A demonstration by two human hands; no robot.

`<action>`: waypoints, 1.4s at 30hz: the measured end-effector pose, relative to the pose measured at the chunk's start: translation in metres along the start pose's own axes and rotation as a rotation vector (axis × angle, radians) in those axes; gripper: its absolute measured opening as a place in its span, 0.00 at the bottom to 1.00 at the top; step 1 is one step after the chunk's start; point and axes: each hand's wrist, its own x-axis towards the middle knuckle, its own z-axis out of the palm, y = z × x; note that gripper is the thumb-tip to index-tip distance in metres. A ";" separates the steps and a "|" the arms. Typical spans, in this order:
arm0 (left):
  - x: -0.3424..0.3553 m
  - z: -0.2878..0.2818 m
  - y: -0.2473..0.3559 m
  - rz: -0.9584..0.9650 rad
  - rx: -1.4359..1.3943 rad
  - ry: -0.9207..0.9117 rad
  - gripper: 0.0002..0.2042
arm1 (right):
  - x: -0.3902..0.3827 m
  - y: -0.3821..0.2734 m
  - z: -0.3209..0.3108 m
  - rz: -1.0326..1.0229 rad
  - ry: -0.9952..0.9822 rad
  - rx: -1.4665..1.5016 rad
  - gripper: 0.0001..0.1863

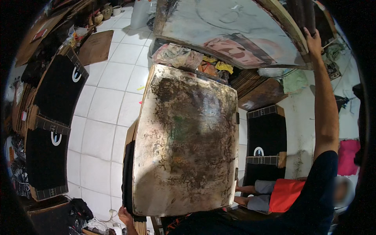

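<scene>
A worn printing board (188, 137), pale at its rim and stained dark brown across the middle, lies before me. Black fabric (128, 176) hangs out along its left side. At the near left corner my left hand (126, 217) is closed on the edge of this fabric; part of the hand is out of sight. My right arm stretches far up to the right. There my right hand (313, 42) grips the lower end of a long dark brown object (304, 15), beside a tilted screen-printing frame (243, 33) with a pink-and-dark design.
Black printed panels (51, 156) stand along the left, and more black panels (267, 131) on the right. Someone in a red shirt (288, 195) and grey shorts is close by on my right. Crumpled rags (176, 56) lie beneath the frame. White tiles (98, 137) cover the floor.
</scene>
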 end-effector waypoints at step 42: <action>-0.068 -0.265 0.165 0.194 -0.294 0.744 0.22 | -0.090 -0.115 0.019 0.098 0.199 -0.077 0.27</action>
